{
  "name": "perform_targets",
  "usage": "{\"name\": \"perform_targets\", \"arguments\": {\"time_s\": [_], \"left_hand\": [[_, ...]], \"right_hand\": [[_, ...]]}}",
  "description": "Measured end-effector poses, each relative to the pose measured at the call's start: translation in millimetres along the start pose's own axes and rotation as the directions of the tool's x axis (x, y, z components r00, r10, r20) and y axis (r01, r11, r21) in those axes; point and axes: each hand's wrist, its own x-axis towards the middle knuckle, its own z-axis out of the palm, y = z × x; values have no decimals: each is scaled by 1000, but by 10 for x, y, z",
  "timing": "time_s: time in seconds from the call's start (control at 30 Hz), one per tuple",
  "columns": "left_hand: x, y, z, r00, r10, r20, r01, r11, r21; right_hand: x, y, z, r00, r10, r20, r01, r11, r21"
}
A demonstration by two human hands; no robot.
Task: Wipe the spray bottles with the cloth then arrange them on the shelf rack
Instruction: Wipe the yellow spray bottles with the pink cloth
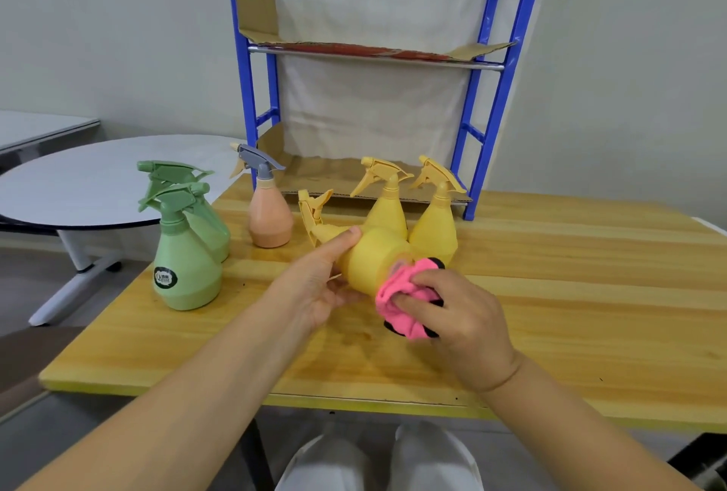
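My left hand [320, 286] holds a yellow spray bottle [369, 254] tipped on its side above the wooden table [570, 294], nozzle pointing left. My right hand [456, 317] grips a bunched pink cloth [401, 296] and presses it against the bottle's base. Two more yellow bottles [387, 201] [436, 215] stand upright just behind it. A peach bottle with a grey trigger [269, 211] stands to the left, and two green bottles [179, 250] [208, 215] stand at the table's left edge. The blue shelf rack [495, 89] rises at the back of the table.
The rack's shelves are lined with cardboard [326, 172], and a white cloth hangs behind it. A round grey table [78, 183] stands to the left, off the wooden table. My knees show under the table's near edge.
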Motion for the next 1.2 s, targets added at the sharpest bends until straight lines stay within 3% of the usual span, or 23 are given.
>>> {"name": "perform_targets", "arguments": {"time_s": [0.07,0.17,0.23,0.33,0.4,0.5,0.67,0.77,0.87,0.93,1.0,1.03,1.1,1.2], "left_hand": [[8,48,-91,994,101,-47,-98,994,50],[99,97,-302,928,356,-108,-305,894,327],[172,129,-444,842,516,-159,-341,737,583],[218,147,-590,729,672,-132,-259,449,855],[247,150,-671,714,691,-117,-214,374,902],[307,144,-758,721,681,-129,-206,389,898],[307,137,-776,733,677,-56,-249,344,905],[233,47,-747,685,729,12,-347,312,884],[147,-171,-765,579,811,86,-307,120,944],[116,-241,-783,533,800,275,-251,-161,955],[110,-212,-793,604,636,480,-191,-470,862],[128,-195,-799,665,541,515,-162,-569,807],[143,-149,-812,750,444,491,-108,-650,752],[144,-114,-832,775,437,457,-48,-680,732]], "right_hand": [[-108,36,26,997,18,79,-17,1000,-8],[-195,49,33,990,59,127,-58,998,-6],[-199,26,27,987,89,135,-92,996,19],[-179,-3,26,983,124,136,-130,991,37],[-184,-2,36,979,142,145,-148,988,35],[-204,3,40,977,139,161,-145,989,29],[-204,-3,30,972,148,184,-154,988,21],[-211,-2,23,958,180,223,-192,981,34],[-238,-5,33,962,199,188,-209,977,32],[-248,-6,45,962,208,174,-219,975,44],[-260,-1,51,961,216,175,-229,972,58],[-266,-1,48,961,221,166,-235,970,65],[-278,0,39,961,232,148,-244,967,69],[-304,-4,27,951,254,174,-270,960,76]]}}
